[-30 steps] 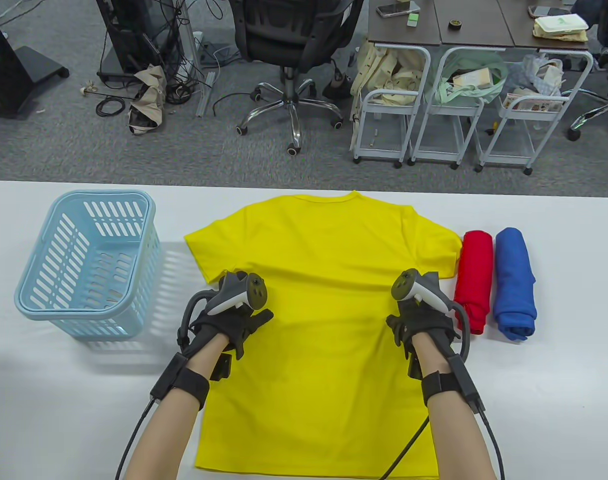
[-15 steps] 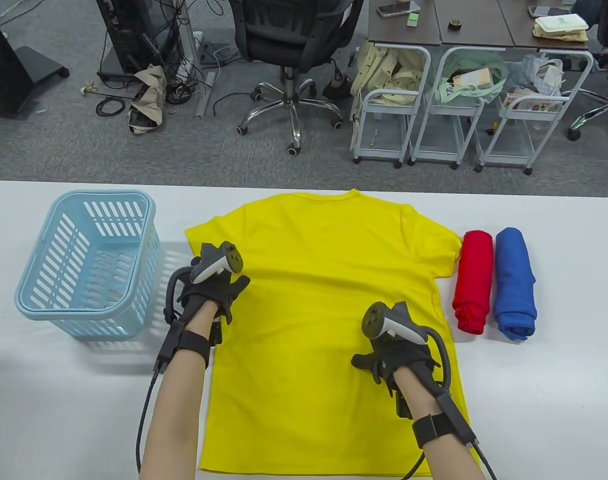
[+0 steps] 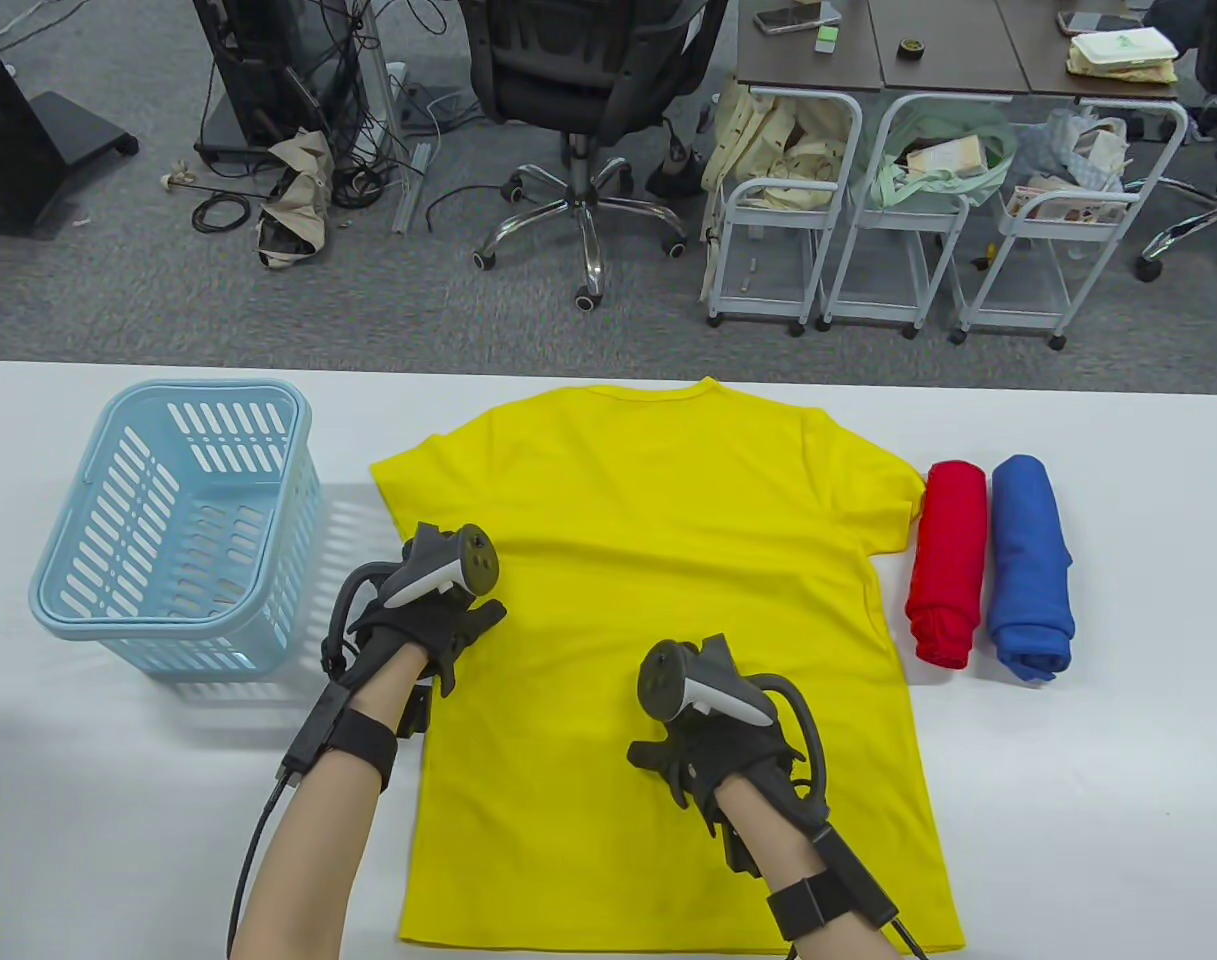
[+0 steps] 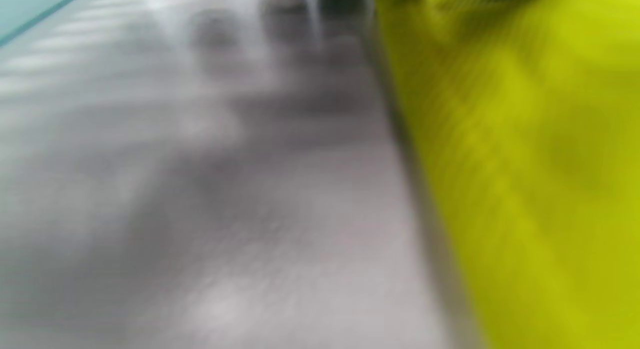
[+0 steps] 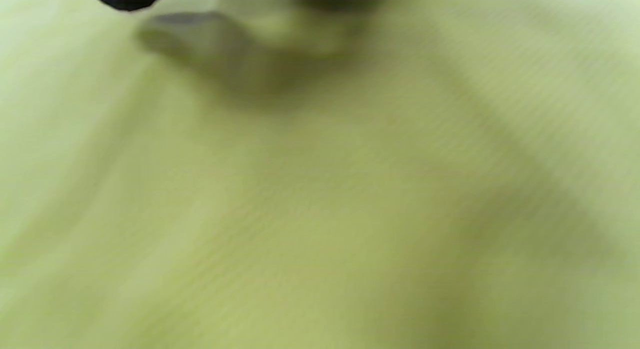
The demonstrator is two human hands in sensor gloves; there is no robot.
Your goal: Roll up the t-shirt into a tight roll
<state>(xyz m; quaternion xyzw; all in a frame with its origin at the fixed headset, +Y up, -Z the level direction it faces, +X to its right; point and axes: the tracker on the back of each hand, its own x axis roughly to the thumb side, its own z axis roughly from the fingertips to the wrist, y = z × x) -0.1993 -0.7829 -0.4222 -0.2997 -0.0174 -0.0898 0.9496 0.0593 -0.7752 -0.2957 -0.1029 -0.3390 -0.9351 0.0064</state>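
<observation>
1. Two hands lay flat on the yellow shirt (image 3: 668,560), gripping nothing.
2. Left hand (image 3: 438,620) was spread at its left edge; right hand (image 3: 713,755) near centre.
3. Shirt lay unrolled on the table (image 3: 1068,800).

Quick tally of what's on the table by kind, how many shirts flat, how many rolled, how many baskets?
Flat t-shirts: 1, the yellow t-shirt
Rolled shirts: 2, the red roll and the blue roll
Baskets: 1, the light blue basket
Total: 4

Yellow t-shirt (image 3: 668,560) lies flat and unrolled on the counter (image 3: 1068,800), collar at far edge, hem nearest the person.
</observation>
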